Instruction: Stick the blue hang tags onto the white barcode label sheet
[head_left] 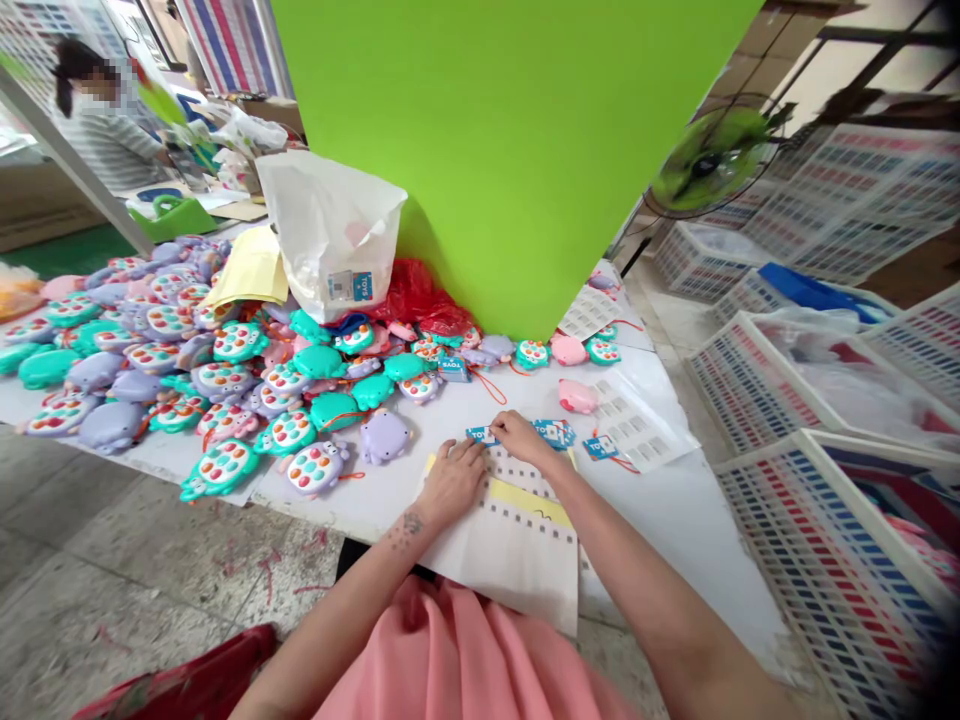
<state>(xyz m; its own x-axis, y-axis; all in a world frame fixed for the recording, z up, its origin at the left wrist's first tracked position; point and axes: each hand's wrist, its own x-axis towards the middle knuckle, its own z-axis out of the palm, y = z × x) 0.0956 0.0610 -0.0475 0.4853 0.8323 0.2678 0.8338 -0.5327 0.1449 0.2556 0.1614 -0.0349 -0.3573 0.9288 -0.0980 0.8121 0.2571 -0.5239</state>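
Note:
A sheet of small stickers [525, 500] with a yellow band lies on the white table in front of me. At its upper edge is a blue tag [480, 434], between my two hands. My left hand [459, 480] rests on the sheet's left side, fingertips near the tag; whether it grips anything is unclear. My right hand [517, 437] has its fingers pinched together over the tag's right end. More blue tags [555, 432] lie just right of that hand. A pink toy [577, 396] and a tag with an orange cord [600, 447] sit further right.
Many purple, teal and pink toys [225, 380] are heaped on the left. Behind them stands a white bag [330, 230] beside a green panel [487, 150]. Plastic baskets [795, 370] and a fan [705, 165] are at right. A person [112, 140] sits at far left.

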